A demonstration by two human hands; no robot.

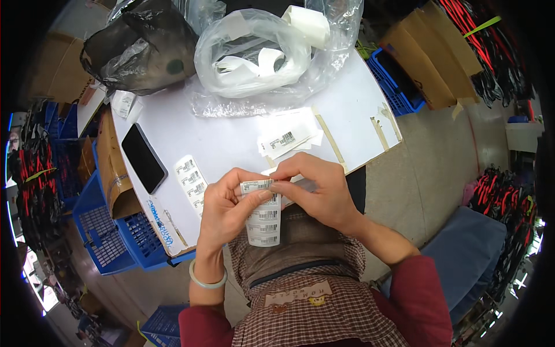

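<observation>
A strip of white barcode labels (265, 226) hangs down over my lap from between my two hands. My left hand (229, 201) pinches its upper left side with the thumb across the front. At the strip's top right corner, the thumb and forefinger of my right hand (317, 189) are pressed together; any small piece between them is hidden. Just left of my left hand, another label strip (191, 180) lies on the white table (214, 136). Beyond my right hand is a loose pile of white printed tags (287, 137).
A black phone (144, 158) lies at the table's left. Farther back are a black plastic bag (141, 52) and a clear bag (208, 69) holding white label rolls. Blue crates (107, 231) stand left of the table; cardboard (430, 55) rests beyond its right edge.
</observation>
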